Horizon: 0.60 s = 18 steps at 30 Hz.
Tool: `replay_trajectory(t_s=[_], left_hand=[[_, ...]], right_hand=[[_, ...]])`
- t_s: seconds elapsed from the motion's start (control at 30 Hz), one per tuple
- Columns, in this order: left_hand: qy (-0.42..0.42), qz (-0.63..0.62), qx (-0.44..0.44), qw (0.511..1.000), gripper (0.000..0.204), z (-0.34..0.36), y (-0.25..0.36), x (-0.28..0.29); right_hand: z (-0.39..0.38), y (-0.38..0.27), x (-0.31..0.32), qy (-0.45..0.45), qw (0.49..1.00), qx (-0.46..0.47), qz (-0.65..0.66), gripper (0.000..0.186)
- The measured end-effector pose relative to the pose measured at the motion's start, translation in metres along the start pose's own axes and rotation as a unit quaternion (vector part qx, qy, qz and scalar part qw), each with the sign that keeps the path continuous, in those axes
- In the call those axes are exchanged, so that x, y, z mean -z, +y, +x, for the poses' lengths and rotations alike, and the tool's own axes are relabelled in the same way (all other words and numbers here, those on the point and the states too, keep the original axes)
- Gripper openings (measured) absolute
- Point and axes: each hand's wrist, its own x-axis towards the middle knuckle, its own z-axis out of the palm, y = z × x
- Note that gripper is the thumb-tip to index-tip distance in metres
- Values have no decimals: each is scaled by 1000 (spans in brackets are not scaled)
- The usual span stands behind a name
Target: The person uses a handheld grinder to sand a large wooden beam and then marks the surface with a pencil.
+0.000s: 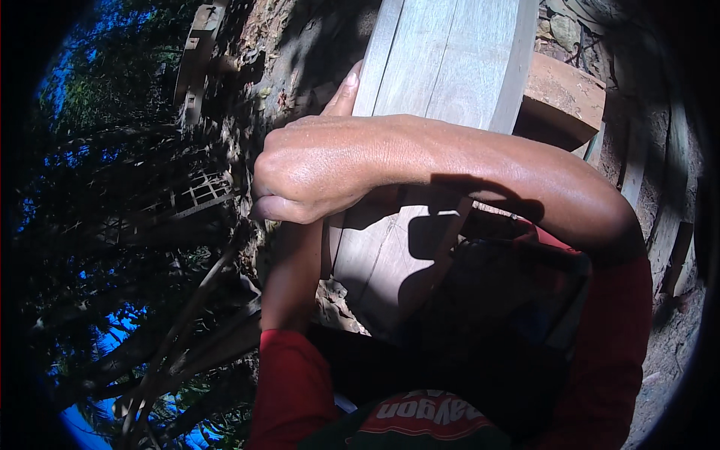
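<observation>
The long, pale grey, weathered wooden plank (442,67), smooth with lengthwise grain, runs from the top edge down toward the person's chest. The right hand (315,169) curls shut over the plank's left edge, thumb (343,94) pressed along it. The left hand is hidden beneath the right; its grip cannot be told. Right of the plank sits a reddish-brown clay brick (562,97).

1. One view only was given, taken from a fisheye camera worn on the person's head.
2. It was aimed steeply down along the chest and red sleeves (292,382).
3. The right hand (311,176) and grey wooden planks (442,60) were seen at very close range.
4. Edges were bent and darkened toward the rim.
</observation>
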Motion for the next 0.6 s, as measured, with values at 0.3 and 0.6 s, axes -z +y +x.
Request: replay_trajectory(t_s=[0.3, 0.6], left_hand=[[-58, -9, -6, 998, 55, 1, -2, -12], [-45, 42, 5, 998, 54, -10, 4, -21]], right_hand=[[1, -20, -33, 30, 996, 44, 69, 41], [-11, -23, -43, 35, 998, 15, 51, 37]])
